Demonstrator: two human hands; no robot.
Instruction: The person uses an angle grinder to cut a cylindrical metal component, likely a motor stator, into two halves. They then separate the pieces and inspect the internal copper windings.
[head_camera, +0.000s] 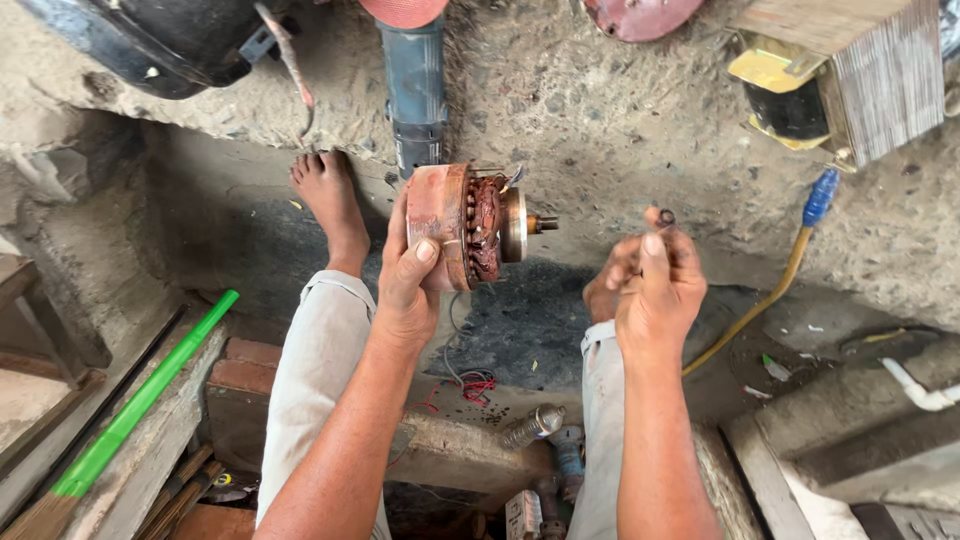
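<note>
My left hand (408, 278) grips a round reddish motor part (468, 226) with copper windings, a metal disc and a short shaft sticking out to the right. It is held on edge above my knees. My right hand (652, 286) is raised to the right of it, fingers pinched on a small dark ring (666, 216) at the fingertips. The two hands are apart, with a gap between the shaft end and the ring.
A blue-bodied power tool (415, 85) lies on the dusty concrete ledge behind the motor part. A transformer block (840, 70) sits top right, with a yellow cable with a blue end (800, 250) below it. A green stick (140, 400) lies left. My bare foot (330, 205) rests on the floor.
</note>
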